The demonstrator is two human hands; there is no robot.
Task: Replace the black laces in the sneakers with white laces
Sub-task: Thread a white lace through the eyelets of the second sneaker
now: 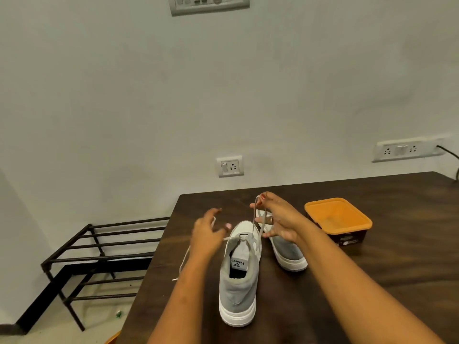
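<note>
On the dark wooden table [372, 281] stood a grey and white sneaker [238, 286], heel toward the camera, with a second sneaker [290, 254] just beyond it to the right. The right hand [278, 219] pinched a white lace [255, 220] and held it raised above the near shoe's top eyelets. The left hand [207, 235] hovered left of the shoe, fingers spread and blurred; the lace's other end trailed past it over the table's left edge. An orange tub [338, 219] sat to the right.
</note>
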